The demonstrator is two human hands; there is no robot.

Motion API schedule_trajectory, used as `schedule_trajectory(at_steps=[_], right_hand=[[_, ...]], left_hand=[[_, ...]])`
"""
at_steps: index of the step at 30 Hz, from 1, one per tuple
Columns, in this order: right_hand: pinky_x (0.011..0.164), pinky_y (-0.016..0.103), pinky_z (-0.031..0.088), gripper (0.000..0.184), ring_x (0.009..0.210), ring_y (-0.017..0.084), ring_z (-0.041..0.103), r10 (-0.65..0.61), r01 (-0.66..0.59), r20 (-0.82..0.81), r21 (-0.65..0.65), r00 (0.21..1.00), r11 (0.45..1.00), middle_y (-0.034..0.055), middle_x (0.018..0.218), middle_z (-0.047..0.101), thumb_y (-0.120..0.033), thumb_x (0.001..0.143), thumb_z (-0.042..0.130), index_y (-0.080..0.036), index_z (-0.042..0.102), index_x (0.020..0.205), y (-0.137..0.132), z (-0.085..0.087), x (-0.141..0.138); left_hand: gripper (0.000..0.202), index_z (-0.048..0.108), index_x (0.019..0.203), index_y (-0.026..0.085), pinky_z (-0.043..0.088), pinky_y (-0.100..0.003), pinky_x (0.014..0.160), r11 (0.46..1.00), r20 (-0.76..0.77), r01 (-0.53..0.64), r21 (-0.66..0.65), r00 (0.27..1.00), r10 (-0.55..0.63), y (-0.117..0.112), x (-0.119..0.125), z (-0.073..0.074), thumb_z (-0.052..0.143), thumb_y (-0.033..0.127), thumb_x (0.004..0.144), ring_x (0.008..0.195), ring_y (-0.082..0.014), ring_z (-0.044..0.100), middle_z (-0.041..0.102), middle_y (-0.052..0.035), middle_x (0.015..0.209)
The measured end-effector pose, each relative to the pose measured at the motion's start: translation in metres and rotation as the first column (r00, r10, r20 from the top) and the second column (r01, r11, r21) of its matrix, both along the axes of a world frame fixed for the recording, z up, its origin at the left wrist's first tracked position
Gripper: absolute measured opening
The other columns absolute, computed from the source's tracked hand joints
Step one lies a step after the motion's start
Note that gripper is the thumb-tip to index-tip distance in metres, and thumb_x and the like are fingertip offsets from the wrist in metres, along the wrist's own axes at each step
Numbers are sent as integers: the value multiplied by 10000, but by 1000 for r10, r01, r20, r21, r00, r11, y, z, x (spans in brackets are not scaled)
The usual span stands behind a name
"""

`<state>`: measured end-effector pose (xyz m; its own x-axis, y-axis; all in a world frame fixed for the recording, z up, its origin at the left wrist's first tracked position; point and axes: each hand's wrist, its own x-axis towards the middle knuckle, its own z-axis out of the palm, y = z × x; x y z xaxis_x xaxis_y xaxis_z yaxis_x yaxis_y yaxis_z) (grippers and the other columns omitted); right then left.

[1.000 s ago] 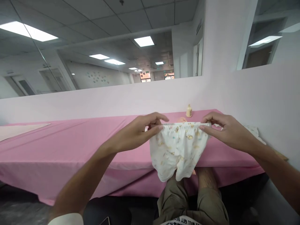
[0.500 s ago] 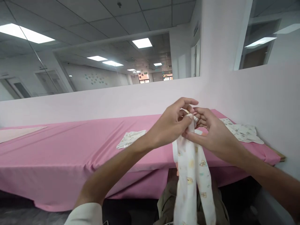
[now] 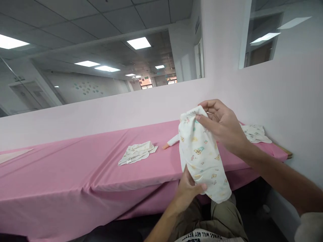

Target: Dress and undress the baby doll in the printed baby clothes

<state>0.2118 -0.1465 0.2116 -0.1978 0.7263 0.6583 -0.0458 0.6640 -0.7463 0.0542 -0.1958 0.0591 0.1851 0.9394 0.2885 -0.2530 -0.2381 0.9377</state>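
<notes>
White baby pants [image 3: 202, 154] with small printed animals hang in front of me, over the front edge of the table. My right hand [image 3: 223, 126] pinches the gathered waistband at the top, thumb on the near side. Lower down, my left hand [image 3: 188, 188] holds the left edge of the cloth, thumb in front and fingers partly hidden behind it. Behind the pants, a doll's arm [image 3: 173, 140] in a white sleeve lies on the table; the pants hide most of the rest of it.
A pink cloth [image 3: 70, 161] covers the long table. A folded printed garment [image 3: 137, 153] lies left of the pants, and another printed cloth [image 3: 256, 133] lies at the right end. The wall [image 3: 146, 107] with mirror or window panes stands right behind.
The pants, bunched and hanging long between both hands, are now raised and spread flatter. My left hand has moved down from the top to their lower left edge; my right stays at the top.
</notes>
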Motion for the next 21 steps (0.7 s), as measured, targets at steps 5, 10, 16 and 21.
schedule_trajectory(at_steps=[5, 10, 16, 21], right_hand=[[704, 298, 555, 290, 877, 165, 647, -84, 82, -82, -31, 993, 996, 34, 1004, 626, -380, 808, 643, -217, 543, 1025, 27, -1, 1], [605, 286, 519, 394, 768, 163, 640, -207, 208, 26, -164, 978, 964, 31, 918, 640, -411, 752, 693, -193, 539, 1041, 66, -32, 24], [643, 348, 506, 369, 698, 185, 611, -166, 278, 430, -213, 887, 937, 39, 789, 654, -526, 861, 537, -184, 628, 966, 66, -102, 54], [958, 441, 461, 365, 1115, 271, 571, -50, 143, 433, -184, 900, 973, 94, 1200, 634, -477, 878, 545, -236, 622, 1141, 17, -131, 61]], left_hand=[[609, 556, 1216, 127, 523, -412, 917, 949, 150, -69, -309, 981, 120, -15, 37, -31, 809, 343, 706, 1073, -301, 654, 677, -177, 1189], [425, 665, 975, 130, 560, -348, 706, 897, 165, -166, -409, 954, 251, -26, 25, -20, 813, 381, 665, 772, -246, 709, 755, -121, 931], [387, 684, 836, 166, 544, -307, 650, 881, 166, -258, -397, 924, 345, -36, -5, 7, 836, 345, 529, 679, -216, 687, 739, -42, 759], [382, 687, 832, 156, 520, -280, 598, 895, -18, -213, -391, 974, 224, -41, -11, 25, 807, 454, 625, 667, -204, 665, 723, -69, 750]])
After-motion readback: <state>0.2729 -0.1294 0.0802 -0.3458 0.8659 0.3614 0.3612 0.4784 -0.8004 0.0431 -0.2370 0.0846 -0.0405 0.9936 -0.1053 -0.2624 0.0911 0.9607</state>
